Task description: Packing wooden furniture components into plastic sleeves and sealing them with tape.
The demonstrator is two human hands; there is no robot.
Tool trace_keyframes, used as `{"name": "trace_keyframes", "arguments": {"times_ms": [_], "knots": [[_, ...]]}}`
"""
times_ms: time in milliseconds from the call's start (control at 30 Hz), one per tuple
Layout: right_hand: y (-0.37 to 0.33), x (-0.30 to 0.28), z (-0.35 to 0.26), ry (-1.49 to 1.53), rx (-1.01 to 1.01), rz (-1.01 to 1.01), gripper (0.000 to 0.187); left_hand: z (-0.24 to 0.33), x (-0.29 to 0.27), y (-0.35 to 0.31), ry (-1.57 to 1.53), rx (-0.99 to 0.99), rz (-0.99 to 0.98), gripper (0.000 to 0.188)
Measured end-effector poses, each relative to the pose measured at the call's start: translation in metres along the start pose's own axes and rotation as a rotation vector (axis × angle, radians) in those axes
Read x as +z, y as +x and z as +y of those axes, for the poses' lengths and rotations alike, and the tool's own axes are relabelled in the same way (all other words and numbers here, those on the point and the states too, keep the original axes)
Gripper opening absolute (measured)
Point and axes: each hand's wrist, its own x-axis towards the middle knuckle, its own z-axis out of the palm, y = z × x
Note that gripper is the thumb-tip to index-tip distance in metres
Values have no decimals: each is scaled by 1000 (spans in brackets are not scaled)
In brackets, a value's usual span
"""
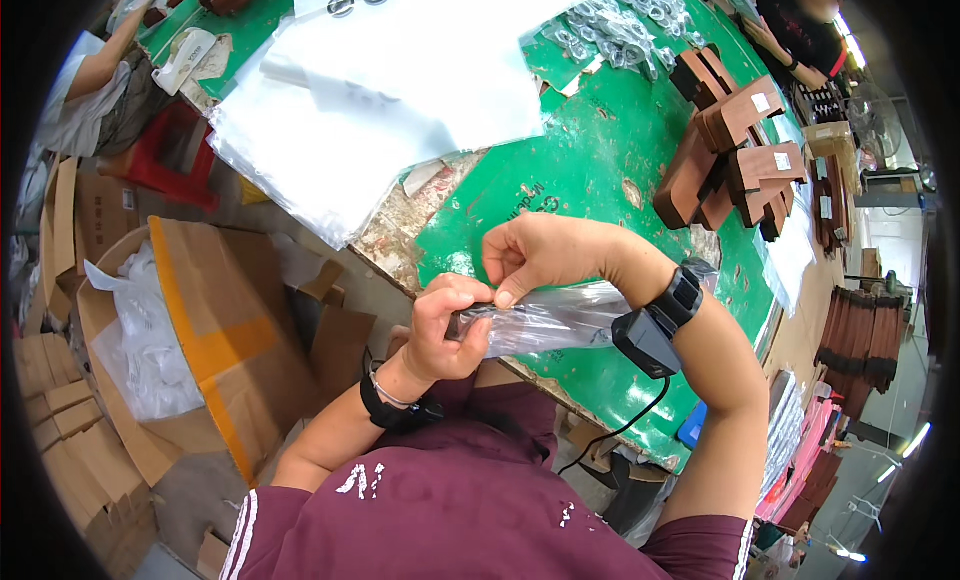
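A long clear plastic bag [555, 320] stretches between my hands and my right forearm, over the near edge of the green table. My left hand [447, 330] is closed round the bag's left end, thumb and fingers pinching it. Something dark shows at that end, but I cannot make out what it is. My right hand [540, 258] bends in from the right, and its thumb and fingertips meet the bag's upper edge right beside my left fingers. The bag's far right end is hidden behind my right wrist, which wears a black strap with a small device.
A stack of clear plastic sheets [370, 110] covers the table's far left. Brown wooden-looking parts [735, 145] are piled at the right, with small bagged parts [625, 25] behind. A cardboard box [225, 330] holding plastic stands at the left. Other people work at the far corners.
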Motion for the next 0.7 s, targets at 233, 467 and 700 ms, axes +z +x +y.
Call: {"name": "trace_keyframes", "arguments": {"times_ms": [233, 467, 700], "knots": [[2, 7, 16, 180, 14, -31, 26, 5, 1, 1, -48, -26, -4, 49], [10, 28, 18, -382, -3, 280, 15, -1, -1, -3, 34, -11, 82, 49], [6, 33, -7, -901, 55, 437, 20, 0, 2, 0, 4, -24, 85, 44]]}}
